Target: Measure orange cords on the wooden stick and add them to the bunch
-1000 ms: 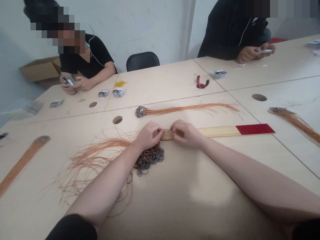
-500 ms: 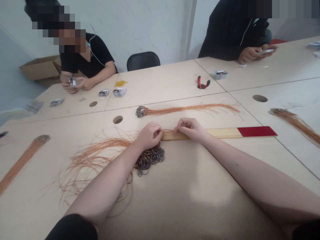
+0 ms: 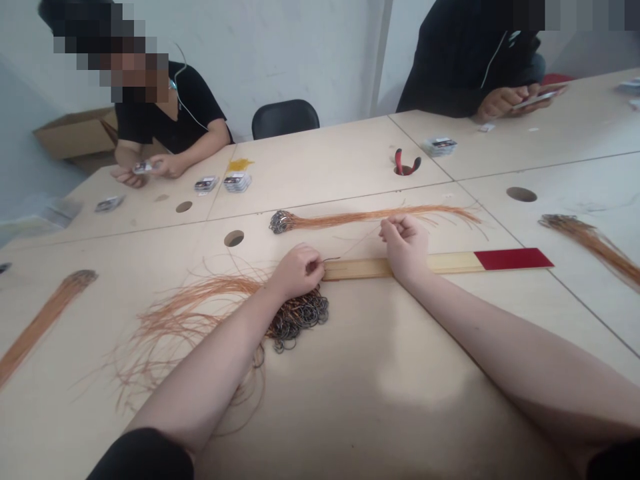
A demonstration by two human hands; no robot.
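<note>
My left hand (image 3: 300, 269) is closed in a pinch at the left end of a long wooden strip (image 3: 360, 268) with a red end section (image 3: 515, 258). From its fingertips juts the thin dark shank of a fish hook (image 3: 332, 259). A fine orange line (image 3: 361, 241) runs from the hook up to my right hand (image 3: 404, 235), whose fingers are pinched on it above the strip. Under my left hand and wrist lies a heap of dark hooks (image 3: 303, 313), with loose orange lines (image 3: 200, 293) spreading to the left.
Behind the strip lies a tied bundle of hooked lines (image 3: 350, 217); other bundles lie at left (image 3: 60, 300) and right (image 3: 580, 233). Red-handled pliers (image 3: 406, 163) stand in a table hole. Two people sit opposite, near stacks of small plastic packs (image 3: 237, 181).
My right hand has moved right and up, away from my left hand, drawing the line out between them. My left hand stays at the strip's end.
</note>
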